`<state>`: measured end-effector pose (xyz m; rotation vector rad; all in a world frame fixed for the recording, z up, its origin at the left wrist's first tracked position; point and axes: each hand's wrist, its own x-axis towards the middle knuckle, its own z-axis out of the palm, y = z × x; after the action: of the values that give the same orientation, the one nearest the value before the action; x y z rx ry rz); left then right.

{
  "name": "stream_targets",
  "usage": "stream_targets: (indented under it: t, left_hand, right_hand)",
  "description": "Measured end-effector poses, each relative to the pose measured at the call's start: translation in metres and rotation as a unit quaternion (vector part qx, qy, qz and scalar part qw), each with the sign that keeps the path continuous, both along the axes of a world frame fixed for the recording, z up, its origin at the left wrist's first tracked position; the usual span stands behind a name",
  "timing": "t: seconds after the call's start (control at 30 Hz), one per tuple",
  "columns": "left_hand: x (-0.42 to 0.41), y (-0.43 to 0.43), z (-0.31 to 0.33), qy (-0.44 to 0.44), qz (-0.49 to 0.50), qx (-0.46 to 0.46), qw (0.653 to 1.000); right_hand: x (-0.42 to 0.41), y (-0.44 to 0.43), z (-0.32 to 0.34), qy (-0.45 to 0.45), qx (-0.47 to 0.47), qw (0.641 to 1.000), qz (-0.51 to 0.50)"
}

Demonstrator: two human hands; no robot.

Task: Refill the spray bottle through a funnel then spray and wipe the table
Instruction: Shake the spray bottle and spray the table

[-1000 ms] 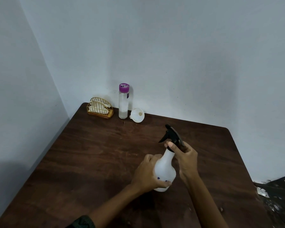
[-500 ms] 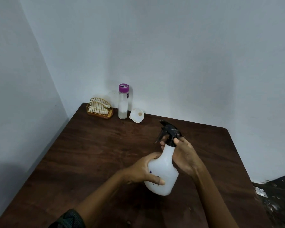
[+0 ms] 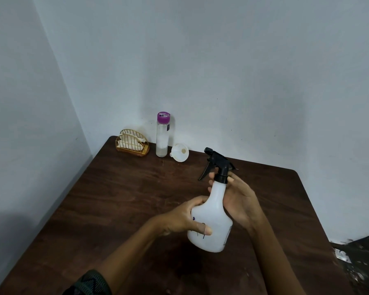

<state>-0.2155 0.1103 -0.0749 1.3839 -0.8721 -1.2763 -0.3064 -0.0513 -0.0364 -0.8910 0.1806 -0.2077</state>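
Dark brown wood fills the lower half of the view: a table (image 3: 126, 199) pushed into the corner of two pale, bare walls (image 3: 222, 60). Along its far edge stand three things in a row. A gold wire napkin holder (image 3: 132, 143) with white paper in it sits nearest the corner, and just beside it is an upright clear bottle (image 3: 162, 137) with a purple cap. Next to that a white funnel (image 3: 180, 153) lies tipped on its side, mouth toward the camera.

Over the middle of the table, well apart from that row, the white spray bottle (image 3: 211, 220) is held roughly upright between both hands. Its black trigger head (image 3: 218, 165) is in place on the neck, nozzle pointing away and left. Whether the base touches the wood I cannot tell.

The left hand (image 3: 183, 222) wraps the wide body from the left, with the thumb across the front and the fingers curled around behind. The right hand (image 3: 241, 203) comes up from the right. Its thumb and fingertips close on the black collar at the top of the neck — palm open toward the bottle's side. A dark patterned sleeve (image 3: 90, 282) shows at the left forearm.
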Motion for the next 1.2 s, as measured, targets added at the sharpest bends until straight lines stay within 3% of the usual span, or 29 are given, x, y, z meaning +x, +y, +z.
stream_targets:
  t: [0.37,1.2]
  left_hand:
    - [0.003,0.001,-0.002,-0.019,-0.003,0.016,1.000]
    - [0.003,0.003,-0.026,-0.139,0.010,0.059,0.988]
  right_hand:
    - [0.006,-0.006,0.008,0.021,-0.087,0.990,-0.105]
    - [0.026,-0.034,0.063,-0.029,-0.140,0.957,-0.253]
